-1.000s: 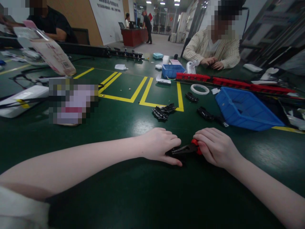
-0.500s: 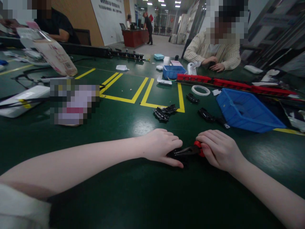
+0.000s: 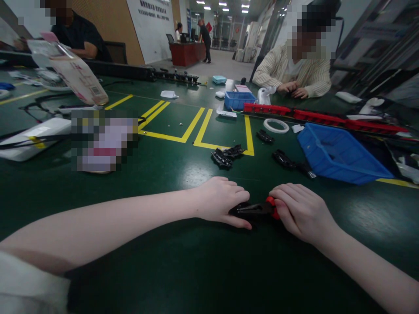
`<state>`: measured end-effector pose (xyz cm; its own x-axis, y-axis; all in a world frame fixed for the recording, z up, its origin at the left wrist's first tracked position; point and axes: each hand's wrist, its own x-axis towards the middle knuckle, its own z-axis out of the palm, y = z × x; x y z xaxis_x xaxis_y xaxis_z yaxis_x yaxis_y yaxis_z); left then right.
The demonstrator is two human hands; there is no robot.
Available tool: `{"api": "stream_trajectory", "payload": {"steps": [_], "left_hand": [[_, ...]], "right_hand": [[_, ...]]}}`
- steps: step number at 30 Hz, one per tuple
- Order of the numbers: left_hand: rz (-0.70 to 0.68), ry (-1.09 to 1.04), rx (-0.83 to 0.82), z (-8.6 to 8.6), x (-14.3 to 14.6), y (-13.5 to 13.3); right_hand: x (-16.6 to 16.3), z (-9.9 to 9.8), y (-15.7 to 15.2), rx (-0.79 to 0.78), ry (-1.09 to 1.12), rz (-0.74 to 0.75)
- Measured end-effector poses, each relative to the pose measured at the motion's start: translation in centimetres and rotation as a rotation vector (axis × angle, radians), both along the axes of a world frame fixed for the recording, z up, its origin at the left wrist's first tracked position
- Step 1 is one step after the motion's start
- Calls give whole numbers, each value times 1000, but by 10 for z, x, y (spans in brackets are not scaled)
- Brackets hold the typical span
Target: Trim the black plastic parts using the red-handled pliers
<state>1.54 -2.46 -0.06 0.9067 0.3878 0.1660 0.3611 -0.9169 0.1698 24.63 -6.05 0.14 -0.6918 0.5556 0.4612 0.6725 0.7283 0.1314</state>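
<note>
My right hand (image 3: 299, 209) is closed round the red handles of a pair of long-nose pliers (image 3: 257, 210). The dark jaws point left and reach the black part (image 3: 240, 208) under my left hand (image 3: 222, 201). That hand grips the black part against the table, thumb on the near side and fingers curled over the far side. Most of the part is covered, so its shape cannot be made out. Beyond my hands lie similar-looking black plastic pieces (image 3: 221, 158), with another black piece (image 3: 283, 158) to the right.
A blue bin (image 3: 340, 152) lies tilted at the right, near a roll of white tape (image 3: 276, 126) and a long red strip (image 3: 314, 117). A phone (image 3: 108, 144) is at the left beside a white box (image 3: 39, 135). Across the table sits a person in a striped shirt (image 3: 271, 67).
The plier jaws and my right hand have shifted very slightly, with the handles turned a little. My left hand stays in place on the black part.
</note>
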Motion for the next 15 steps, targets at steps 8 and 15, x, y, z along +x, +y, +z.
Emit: {"api": "stream_trajectory", "payload": {"steps": [8, 15], "left_hand": [[98, 22, -56, 2, 0, 0], [88, 2, -52, 3, 0, 0]], "right_hand": [[5, -1, 8, -46, -1, -23], [5, -2, 8, -50, 7, -10]]}}
